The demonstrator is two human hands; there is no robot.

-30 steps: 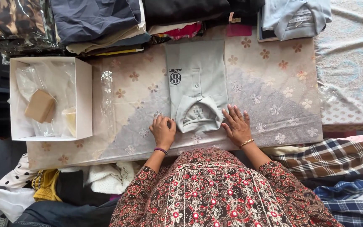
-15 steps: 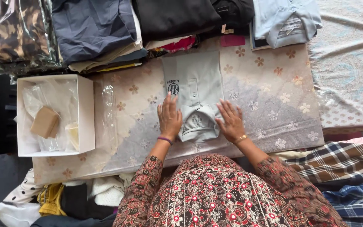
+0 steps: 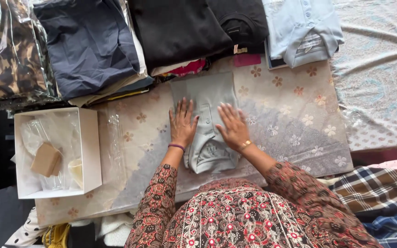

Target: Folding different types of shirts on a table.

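While we press down, both our hands lie flat and open on the grey shirt (image 3: 206, 120) at the centre of the frame, gripping nothing. Our left hand (image 3: 182, 125) rests on its left half and our right hand (image 3: 232, 127) on its right half, fingers spread and pointing to the top of the frame, the 2 hands just beside each other but apart. The shirt is folded into a narrow strip on the floral board (image 3: 295, 124), collar toward us at the lower centre.

At the left edge sits a white box (image 3: 90, 151), open, with clear plastic, a brown card piece (image 3: 46, 159) and a pale item inside. A clear plastic bag (image 3: 115, 147) lies between box and shirt. At the upper left we see a camouflage bundle (image 3: 5, 50) in clear wrap, then a navy stack (image 3: 86, 46), a black stack (image 3: 184, 30) at top centre, and a light blue shirt (image 3: 302, 27) with a small grey label at the upper right. A small pink rectangle (image 3: 247, 59) lies below the black stack. Plaid cloth (image 3: 377, 183) fills the lower right.
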